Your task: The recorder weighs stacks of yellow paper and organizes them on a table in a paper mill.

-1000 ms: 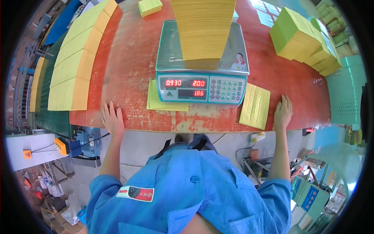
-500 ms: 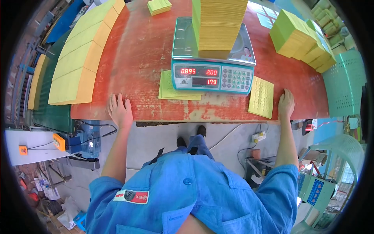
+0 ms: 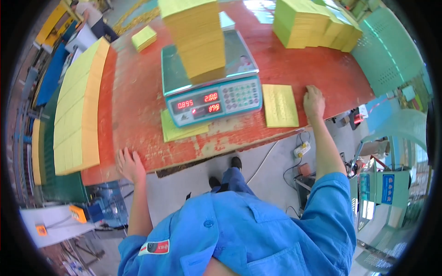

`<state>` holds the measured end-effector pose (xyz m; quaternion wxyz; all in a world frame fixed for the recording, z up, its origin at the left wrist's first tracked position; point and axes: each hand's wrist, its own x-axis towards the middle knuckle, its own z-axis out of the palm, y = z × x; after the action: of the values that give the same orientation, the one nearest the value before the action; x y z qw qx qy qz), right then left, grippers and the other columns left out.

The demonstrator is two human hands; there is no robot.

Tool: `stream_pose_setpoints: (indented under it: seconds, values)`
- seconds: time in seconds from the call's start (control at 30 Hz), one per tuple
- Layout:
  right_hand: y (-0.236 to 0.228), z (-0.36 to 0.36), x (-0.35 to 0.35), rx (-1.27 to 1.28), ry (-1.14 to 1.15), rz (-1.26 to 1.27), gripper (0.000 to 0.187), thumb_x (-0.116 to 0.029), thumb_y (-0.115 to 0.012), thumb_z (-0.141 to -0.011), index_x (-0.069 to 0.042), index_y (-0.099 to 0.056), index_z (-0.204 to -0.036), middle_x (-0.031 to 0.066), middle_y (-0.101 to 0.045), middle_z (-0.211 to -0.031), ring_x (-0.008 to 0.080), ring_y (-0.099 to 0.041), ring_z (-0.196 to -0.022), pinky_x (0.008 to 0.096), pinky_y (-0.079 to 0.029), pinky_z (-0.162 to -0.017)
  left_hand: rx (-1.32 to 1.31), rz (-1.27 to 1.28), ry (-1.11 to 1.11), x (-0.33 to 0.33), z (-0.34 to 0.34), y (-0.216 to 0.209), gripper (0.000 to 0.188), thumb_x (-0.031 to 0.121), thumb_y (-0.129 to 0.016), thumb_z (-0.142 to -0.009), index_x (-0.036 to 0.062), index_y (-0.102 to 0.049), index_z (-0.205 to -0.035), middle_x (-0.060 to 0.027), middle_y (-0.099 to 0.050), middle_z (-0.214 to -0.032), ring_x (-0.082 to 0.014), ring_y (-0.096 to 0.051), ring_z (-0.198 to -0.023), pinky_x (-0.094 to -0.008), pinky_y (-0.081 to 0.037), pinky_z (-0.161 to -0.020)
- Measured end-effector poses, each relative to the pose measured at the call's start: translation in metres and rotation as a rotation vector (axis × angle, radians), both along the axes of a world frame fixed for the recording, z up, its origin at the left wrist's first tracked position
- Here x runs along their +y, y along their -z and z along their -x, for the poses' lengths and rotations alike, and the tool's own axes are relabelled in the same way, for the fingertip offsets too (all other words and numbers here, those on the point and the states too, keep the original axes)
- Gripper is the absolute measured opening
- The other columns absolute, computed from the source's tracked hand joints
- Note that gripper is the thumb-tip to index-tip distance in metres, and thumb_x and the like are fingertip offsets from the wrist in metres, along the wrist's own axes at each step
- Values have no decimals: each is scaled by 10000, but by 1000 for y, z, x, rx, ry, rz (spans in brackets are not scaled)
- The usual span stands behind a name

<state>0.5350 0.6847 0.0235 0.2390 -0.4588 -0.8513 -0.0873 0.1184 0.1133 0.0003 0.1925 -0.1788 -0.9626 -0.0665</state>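
Observation:
My left hand (image 3: 130, 165) rests on the front edge of the red table (image 3: 138, 115), fingers spread and nothing in them. On the right, my right hand (image 3: 314, 102) leans on the tabletop with its fingers stretched forward, holding nothing. A thin stack of embossed yellow paper sheets (image 3: 281, 106) lies just left of it. Between the hands stands a teal electronic scale (image 3: 212, 101) with lit red digits. Its steel pan carries a tall stack of yellow paper (image 3: 198, 41). More yellow sheets (image 3: 182, 131) stick out from under the scale's front left corner.
A long row of yellow paper stacks (image 3: 76, 110) lines the left side. A small yellow bundle (image 3: 144, 37) sits behind the scale. Further stacks (image 3: 308, 27) stand back right, near a green perforated chair (image 3: 386, 50). Far left, another person (image 3: 92, 18) bends over. A power strip (image 3: 301, 149) hangs below the table.
The view has turned, so the table appears tilted and more shows at the far left. Both hands stay on the table, and the scale and stacks keep their places.

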Motion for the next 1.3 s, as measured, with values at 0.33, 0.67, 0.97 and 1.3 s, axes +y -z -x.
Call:
stream_pose_setpoints:
  seconds: [0.33, 0.67, 0.97, 1.3]
  values:
    - [-8, 1, -7, 45, 2, 66, 316, -161, -532, -921, -39, -630, -1196, 132, -606, -1303, 310, -534, -1247, 461, -421, -1032, -596, -660, -91, 22, 31, -34, 546, 411, -502, -983, 82, -510, -1419, -157, -429, -1512, -298, -355, -1424, -411, -280, -1164]
    - [-21, -10, -2, 155, -278, 278, 384, -94, -611, -855, -35, -603, -1234, 167, -544, -1367, 348, -467, -1309, 479, -361, -1087, -1187, -1548, 362, 268, 6, -169, 664, 535, -406, -1013, 95, -344, -1506, -161, -393, -1500, -299, -385, -1370, -487, -331, -1106]
    - [-62, 81, 38, 525, -745, 641, 423, 45, -598, -851, -2, -582, -1271, 193, -542, -1367, 346, -523, -1268, 396, -409, -1079, -1235, -1571, 384, 352, 4, -187, 511, 446, -442, -1022, 78, -514, -1369, -86, -598, -1321, -246, -577, -1190, -431, -477, -987]
    - [-112, 217, 21, 722, -854, 1020, 409, -75, -551, -968, -31, -515, -1372, 119, -546, -1361, 206, -518, -1256, 328, -432, -1005, -1476, -1241, 408, 324, 43, -246, 1125, 887, -440, -770, 169, -155, -1587, -159, -222, -1603, -418, -296, -1412, -743, -182, -1071]
